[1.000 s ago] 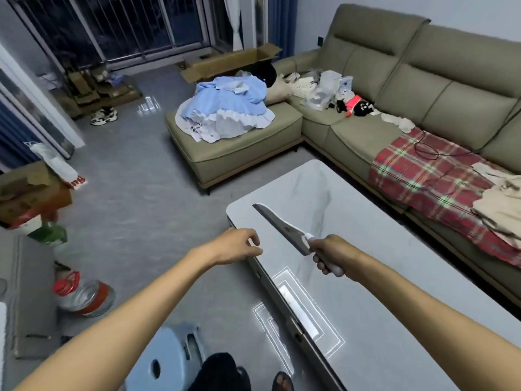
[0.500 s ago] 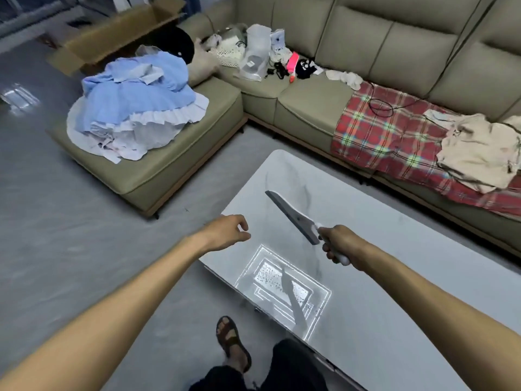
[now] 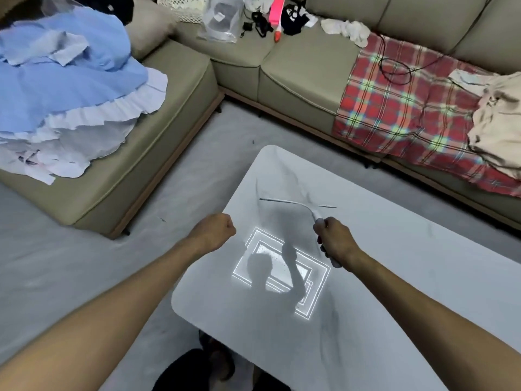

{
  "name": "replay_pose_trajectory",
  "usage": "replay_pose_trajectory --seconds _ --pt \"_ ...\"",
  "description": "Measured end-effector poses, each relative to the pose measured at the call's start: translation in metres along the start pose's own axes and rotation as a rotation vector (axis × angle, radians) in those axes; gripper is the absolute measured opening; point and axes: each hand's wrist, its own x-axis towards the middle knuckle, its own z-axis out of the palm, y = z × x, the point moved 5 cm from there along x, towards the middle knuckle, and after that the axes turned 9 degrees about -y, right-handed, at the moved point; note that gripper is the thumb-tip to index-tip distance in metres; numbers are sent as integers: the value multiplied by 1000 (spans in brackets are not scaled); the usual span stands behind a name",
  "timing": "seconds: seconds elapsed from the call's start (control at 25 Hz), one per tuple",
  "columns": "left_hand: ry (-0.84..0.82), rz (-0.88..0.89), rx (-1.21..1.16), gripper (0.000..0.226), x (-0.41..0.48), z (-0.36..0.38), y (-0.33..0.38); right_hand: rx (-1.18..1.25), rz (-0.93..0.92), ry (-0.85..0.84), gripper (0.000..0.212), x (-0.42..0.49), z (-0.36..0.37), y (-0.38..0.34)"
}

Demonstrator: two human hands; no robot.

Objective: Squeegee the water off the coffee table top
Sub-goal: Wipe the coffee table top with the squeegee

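Note:
The white marble-look coffee table (image 3: 394,277) fills the lower right, glossy, with a bright ceiling-light reflection near its middle. My right hand (image 3: 334,242) grips the white handle of the squeegee (image 3: 293,202). Its long thin blade lies crosswise over the far end of the table top, seen edge-on. Whether the blade touches the surface I cannot tell. My left hand (image 3: 215,231) is a closed fist holding nothing, hovering at the table's left edge.
An olive sectional sofa (image 3: 296,80) wraps the far side, close to the table. It carries blue and white clothes (image 3: 70,86), a red plaid blanket (image 3: 400,108), beige fabric (image 3: 496,128) and small clutter. Grey floor (image 3: 56,263) lies to the left. My legs show below the table's near corner.
The view has tilted down and closer over the table. The squeegee has turned from pointing diagonally up-left to lying crosswise, farther out over the table. My left hand has closed into a fist.

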Motion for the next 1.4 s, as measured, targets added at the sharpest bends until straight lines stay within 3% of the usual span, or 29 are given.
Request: replay_pose_trajectory --seconds 0.08,0.16,0.24,0.32,0.48,0.68,0.92,1.28,1.4 --pt "7 18 -7 21 54 5 -6 -38 -36 49 28 39 -1 -8" --pt "-21 42 23 37 109 22 -16 -88 -83 99 33 80 -1 -17" --pt "-17 52 113 54 162 40 -31 -166 -112 153 32 128 3 -25" --pt "26 78 165 56 201 54 -44 -205 -126 197 27 174 6 -39" --pt "-44 95 138 58 238 80 -66 -200 -153 237 7 252 13 -85" --pt "-162 116 141 63 251 93 -68 -352 -159 259 10 302 35 -108" --pt "-187 125 136 58 251 91 -65 -663 -265 258 41 271 44 -59" --pt "-208 84 133 53 246 84 -60 -729 -132 46 50 163 30 54" --pt "-208 74 135 53 246 83 -61 -696 -142 119 52 158 9 44"
